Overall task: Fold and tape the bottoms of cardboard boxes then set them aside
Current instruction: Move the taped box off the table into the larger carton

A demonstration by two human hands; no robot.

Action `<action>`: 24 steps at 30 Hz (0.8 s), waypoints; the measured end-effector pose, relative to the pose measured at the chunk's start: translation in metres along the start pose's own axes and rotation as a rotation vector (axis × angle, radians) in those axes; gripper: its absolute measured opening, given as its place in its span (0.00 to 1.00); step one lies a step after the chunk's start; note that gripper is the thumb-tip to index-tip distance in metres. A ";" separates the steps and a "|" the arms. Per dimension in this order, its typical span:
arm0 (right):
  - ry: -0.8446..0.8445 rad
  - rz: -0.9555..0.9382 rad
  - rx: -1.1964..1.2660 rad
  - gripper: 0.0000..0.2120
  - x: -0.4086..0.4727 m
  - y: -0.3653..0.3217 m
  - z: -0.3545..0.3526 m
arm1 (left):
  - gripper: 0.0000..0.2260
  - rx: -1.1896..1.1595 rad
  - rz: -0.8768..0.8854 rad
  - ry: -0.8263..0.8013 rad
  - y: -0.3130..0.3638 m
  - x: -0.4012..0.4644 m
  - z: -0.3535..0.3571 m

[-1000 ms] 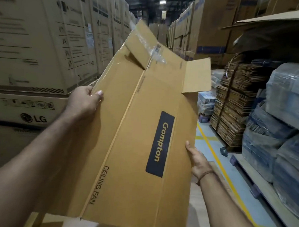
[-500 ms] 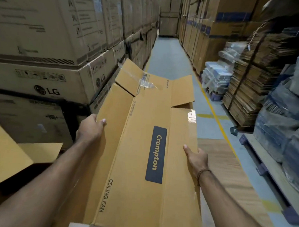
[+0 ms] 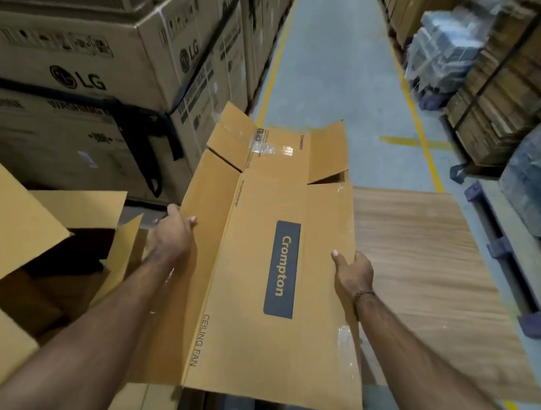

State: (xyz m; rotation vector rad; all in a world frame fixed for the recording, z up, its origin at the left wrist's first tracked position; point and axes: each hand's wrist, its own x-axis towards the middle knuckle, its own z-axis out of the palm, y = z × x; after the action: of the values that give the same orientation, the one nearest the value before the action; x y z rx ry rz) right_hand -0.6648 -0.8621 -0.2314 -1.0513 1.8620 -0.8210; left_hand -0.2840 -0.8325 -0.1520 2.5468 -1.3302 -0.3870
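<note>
With the left hand (image 3: 171, 237) gripping one long edge and the right hand (image 3: 352, 272) gripping the other, the Crompton box (image 3: 265, 267) hangs above the wooden table (image 3: 421, 275), where its loose far flaps (image 3: 279, 148) could snag and twist it free.

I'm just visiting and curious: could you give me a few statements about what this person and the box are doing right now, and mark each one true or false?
1. Both hands hold the Crompton box, the left hand on its left edge and the right hand on its right edge. True.
2. The flaps at the box's far end are taped shut. False: they stand open.
3. The box reads "CEILING FAN". True.
4. The stacked cartons at left say Samsung. False: they say LG.
5. The right hand holds a tape roll. False: it grips only the box.
</note>
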 end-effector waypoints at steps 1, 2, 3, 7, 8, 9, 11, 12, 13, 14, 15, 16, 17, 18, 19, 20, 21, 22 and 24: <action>-0.013 0.001 -0.017 0.12 0.000 0.003 0.006 | 0.15 0.012 -0.014 -0.009 -0.004 0.002 0.004; -0.029 0.000 -0.040 0.13 0.000 0.007 0.012 | 0.15 0.027 -0.025 -0.014 -0.009 0.003 0.008; -0.050 0.001 -0.076 0.14 0.001 0.012 0.017 | 0.15 0.043 -0.030 -0.015 -0.013 0.004 0.013; -0.167 0.045 -0.216 0.16 0.007 0.029 0.034 | 0.13 0.031 -0.059 -0.072 -0.031 0.003 0.029; -0.191 0.061 -0.245 0.17 0.009 0.032 0.037 | 0.13 0.022 -0.071 -0.085 -0.036 0.005 0.033; -0.219 0.076 -0.292 0.17 0.011 0.034 0.040 | 0.13 0.023 -0.084 -0.101 -0.041 0.008 0.038; -0.291 0.117 -0.413 0.17 0.014 0.037 0.045 | 0.12 0.057 -0.108 -0.165 -0.051 0.016 0.048; -0.318 0.128 -0.466 0.17 0.016 0.039 0.046 | 0.12 0.076 -0.118 -0.202 -0.057 0.020 0.052; -0.332 0.136 -0.506 0.17 0.017 0.040 0.048 | 0.11 0.082 -0.128 -0.228 -0.062 0.024 0.055; -0.338 0.143 -0.537 0.17 0.019 0.042 0.049 | 0.12 0.077 -0.139 -0.246 -0.066 0.028 0.059; -0.336 0.145 -0.566 0.18 0.021 0.043 0.050 | 0.14 0.067 -0.150 -0.263 -0.070 0.031 0.063; -0.331 0.147 -0.592 0.19 0.022 0.043 0.050 | 0.17 0.062 -0.160 -0.284 -0.073 0.034 0.067; -0.325 0.154 -0.613 0.19 0.023 0.044 0.051 | 0.21 0.061 -0.170 -0.308 -0.076 0.036 0.072; -0.317 0.162 -0.632 0.20 0.024 0.046 0.052 | 0.25 0.065 -0.185 -0.330 -0.078 0.036 0.076; -0.297 0.164 -0.645 0.21 0.024 0.046 0.052 | 0.30 0.068 -0.201 -0.345 -0.079 0.036 0.081; -0.272 0.165 -0.650 0.21 0.023 0.046 0.053 | 0.37 0.073 -0.209 -0.357 -0.079 0.035 0.086; -0.244 0.155 -0.654 0.23 0.020 0.046 0.053 | 0.46 0.093 -0.203 -0.368 -0.079 0.034 0.091; -0.226 0.129 -0.684 0.26 0.016 0.046 0.054 | 0.54 0.140 -0.181 -0.385 -0.078 0.033 0.096; -0.192 -0.036 -0.871 0.36 0.006 0.049 0.057 | 0.59 0.315 -0.076 -0.438 -0.076 0.027 0.103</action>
State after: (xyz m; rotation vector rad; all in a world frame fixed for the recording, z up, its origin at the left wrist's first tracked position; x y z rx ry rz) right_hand -0.6332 -0.8539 -0.2997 -1.6095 2.0585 0.1328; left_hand -0.2458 -0.8219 -0.2770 2.8912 -1.5455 -0.8528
